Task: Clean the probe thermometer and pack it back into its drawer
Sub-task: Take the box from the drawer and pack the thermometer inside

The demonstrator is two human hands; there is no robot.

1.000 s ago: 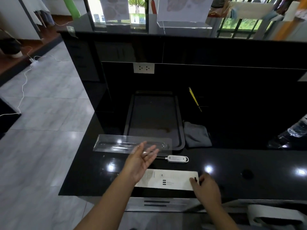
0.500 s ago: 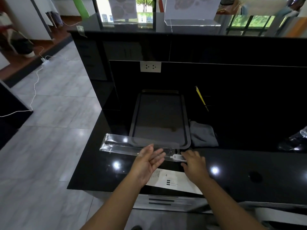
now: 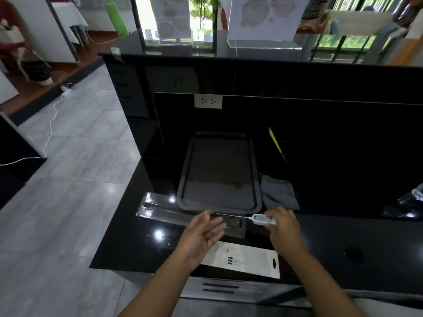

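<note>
The person's right hand (image 3: 282, 227) has its grip closed round the tail end of the white probe thermometer (image 3: 261, 219). The thin metal needle points left, across the right end of the long clear plastic moulded insert (image 3: 164, 210) lying on the glossy black desk (image 3: 343, 236). Holding it by the plastic body and not the needle looks sensible to me, since it leaves the probe free for wiping. The folded grey cloth (image 3: 278, 193) lies just behind that hand, beside the dark rectangular metal tray (image 3: 219, 175). The left hand (image 3: 201, 236) holds nothing. Its grip is released, palm up and fingers straight, beside the needle tip and over the insert, as if ready to steady one or the other. The flat white printed card sleeve (image 3: 247, 263) lies at the desk's near edge between the two forearms. A second ago the thermometer lay alone on the desk and the right hand rested on the sleeve's right end. Half a second ago that hand had come over the thermometer, and now it has hold of it, with the body a little further right. I cannot tell whether it is lifted clear of the desk. The left hand has barely shifted.
</note>
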